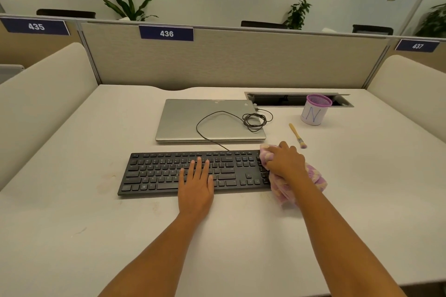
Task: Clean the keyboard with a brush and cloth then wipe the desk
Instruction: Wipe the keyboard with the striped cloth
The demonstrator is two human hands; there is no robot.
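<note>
Our left hand (196, 182) lies flat with fingers (199, 164) spread and released across the middle keys of the black full-size keyboard (154, 173), pinning it in place, while our right hand (284, 163) is clenched around a bunched pink-and-cream fuzzy cloth (311, 176) pressed onto the number-pad end of that keyboard. We judge the cloth wipe of the keys to be the step in hand. To do it well, we should keep the left palm bearing down so the board does not skid on the pale desk (96, 236), draw the cloth along the rows rather than across them, and mind the thin black cable (205, 125) that loops from the keyboard's back edge over the closed silver laptop (183, 123). The small wooden-handled brush (297, 135) lies on the desk just beyond the right hand, untouched now. Near it stands a white cup with a purple mesh rim (313, 113) (marked in blue pen); we cannot tell whether anything sits inside. The recessed cable tray (272, 101) behind it is dark within.
</note>
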